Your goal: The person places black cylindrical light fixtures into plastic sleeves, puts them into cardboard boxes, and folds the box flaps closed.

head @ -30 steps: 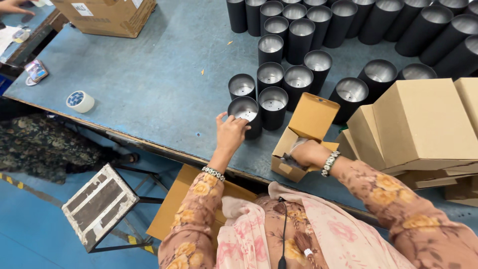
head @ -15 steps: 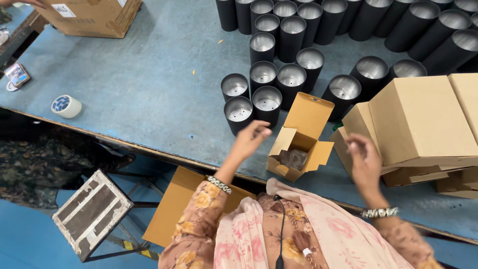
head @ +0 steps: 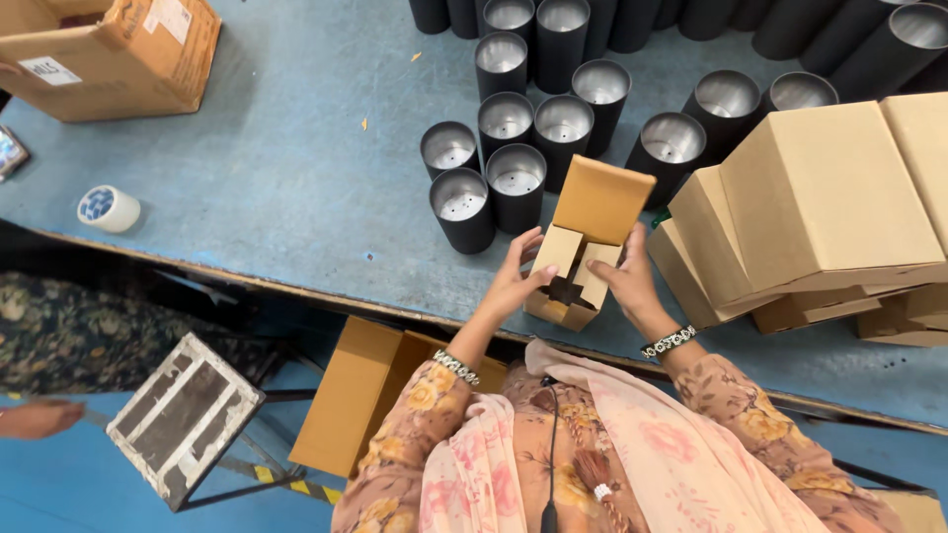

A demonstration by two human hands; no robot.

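I see a small open cardboard box (head: 578,259) at the table's (head: 286,188) near edge, lid tilted away, my left hand (head: 515,278) and right hand (head: 624,278) holding its side flaps equally close.

You're in a packing workshop: a worn blue tabletop (head: 276,188) carries rows of identical black cylinders (head: 513,128), stacked closed cardboard boxes (head: 820,197), a roll of tape (head: 108,208), with more cartons (head: 118,49) nearby.
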